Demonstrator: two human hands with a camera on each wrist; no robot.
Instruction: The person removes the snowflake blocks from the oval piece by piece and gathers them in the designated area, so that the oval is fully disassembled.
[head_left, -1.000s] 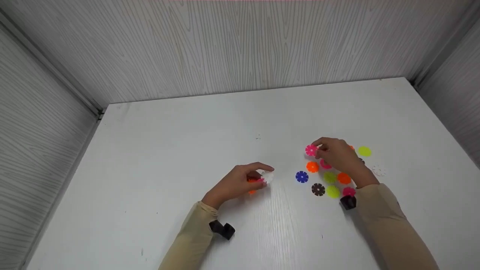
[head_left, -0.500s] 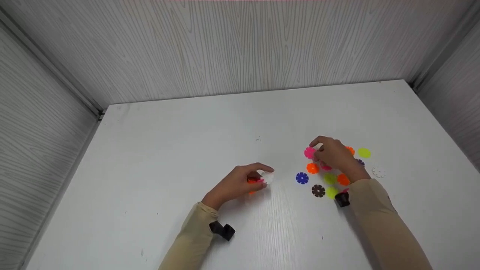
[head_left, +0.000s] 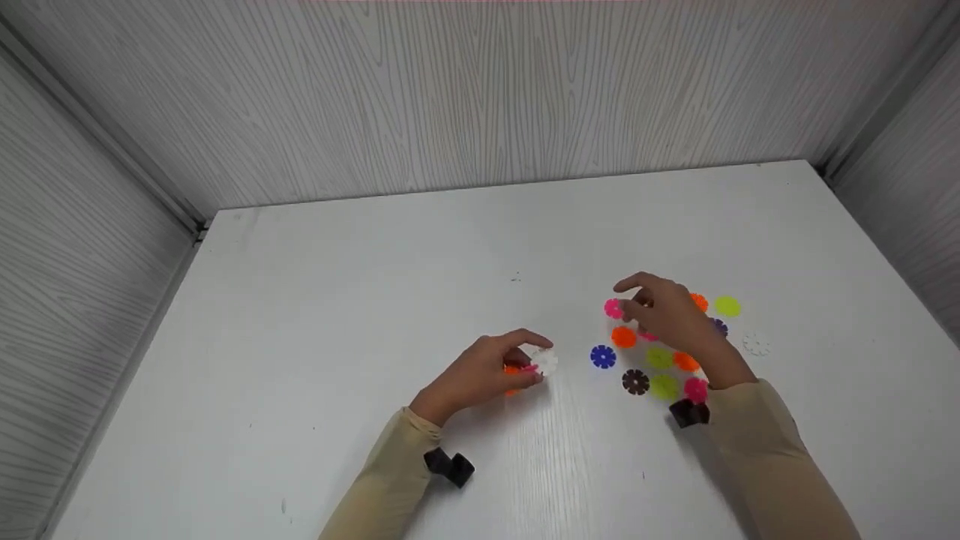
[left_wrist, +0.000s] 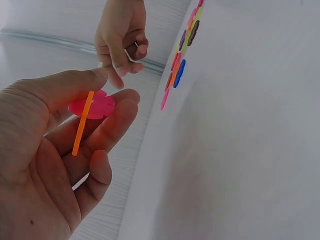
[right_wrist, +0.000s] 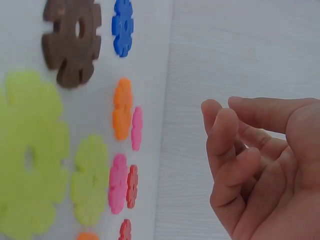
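Note:
My left hand pinches a small joined group of notched plastic discs between thumb and fingers. In the left wrist view a pink disc and an orange disc, seen edge-on, are slotted across each other. A clear white disc sticks out at the fingertips in the head view. Over the loose discs hovers my right hand, fingers bent, with nothing between thumb and index finger in the right wrist view. Closest to its fingertips is a pink disc lying on the table.
Several loose discs lie around the right hand, among them an orange disc, a blue disc, a brown disc, a yellow-green disc and a clear disc. Wood-grain panels wall the white table.
My right hand held the pink disc by its edge earlier; it has shifted slightly left and its fingers have parted from the disc. The left hand has moved slightly right with its joined discs.

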